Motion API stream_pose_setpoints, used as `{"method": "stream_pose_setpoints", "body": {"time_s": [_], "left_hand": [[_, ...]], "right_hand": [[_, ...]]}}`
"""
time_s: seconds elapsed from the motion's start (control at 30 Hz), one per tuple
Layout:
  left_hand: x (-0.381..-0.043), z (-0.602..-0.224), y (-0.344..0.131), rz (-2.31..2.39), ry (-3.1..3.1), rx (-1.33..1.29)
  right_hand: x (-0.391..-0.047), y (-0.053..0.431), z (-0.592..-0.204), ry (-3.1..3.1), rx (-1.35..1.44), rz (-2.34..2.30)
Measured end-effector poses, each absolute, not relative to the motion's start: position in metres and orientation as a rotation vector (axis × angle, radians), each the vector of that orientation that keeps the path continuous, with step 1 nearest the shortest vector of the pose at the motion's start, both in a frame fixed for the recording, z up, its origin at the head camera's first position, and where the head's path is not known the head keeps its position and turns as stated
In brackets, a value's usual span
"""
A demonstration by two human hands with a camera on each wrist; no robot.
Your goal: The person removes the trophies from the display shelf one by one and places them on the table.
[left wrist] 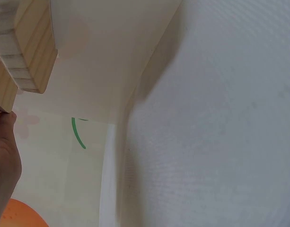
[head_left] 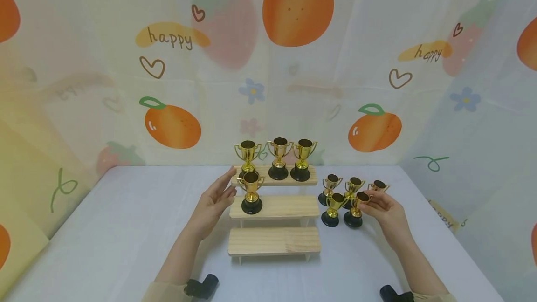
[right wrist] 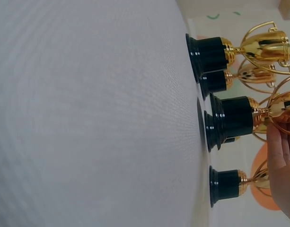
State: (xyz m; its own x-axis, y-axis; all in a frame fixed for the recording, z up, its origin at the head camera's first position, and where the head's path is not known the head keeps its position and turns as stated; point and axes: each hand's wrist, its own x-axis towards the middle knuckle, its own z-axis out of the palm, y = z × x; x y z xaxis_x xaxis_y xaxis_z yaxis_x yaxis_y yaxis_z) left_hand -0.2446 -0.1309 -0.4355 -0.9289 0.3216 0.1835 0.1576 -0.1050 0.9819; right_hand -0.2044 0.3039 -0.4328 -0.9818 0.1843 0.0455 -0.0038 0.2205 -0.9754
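Note:
My right hand (head_left: pixel 388 218) pinches the cup of a small gold trophy with a black base (head_left: pixel 354 219), at the front right of a cluster. In the right wrist view the fingers meet this trophy (right wrist: pixel 237 117) at its cup; whether its base is off the cloth I cannot tell. My left hand (head_left: pixel 211 209) is at the left end of a wooden tiered stand (head_left: pixel 274 241), its fingertips touching a board's edge. The left wrist view shows a finger (left wrist: pixel 6 125) against the wood (left wrist: pixel 4 90). One gold trophy (head_left: pixel 251 192) stands on the middle step.
Three trophies stand on the top step, the middle one (head_left: pixel 279 160) among them. Several more, including a front-left trophy (head_left: pixel 334 209), stand upright right of the stand on the white cloth (head_left: pixel 126 227). A printed fruit curtain (head_left: pixel 293 87) hangs behind.

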Motion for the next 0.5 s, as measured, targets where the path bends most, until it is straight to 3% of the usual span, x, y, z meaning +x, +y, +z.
{"method": "stream_pose_setpoints", "body": {"time_s": [0.5], "left_hand": [[-0.2443, -0.4353, -0.1309, 2.182, 2.035, 0.532]], "right_hand": [[-0.2055, 0.3050, -0.4342, -2.364, -0.165, 1.851]]}}
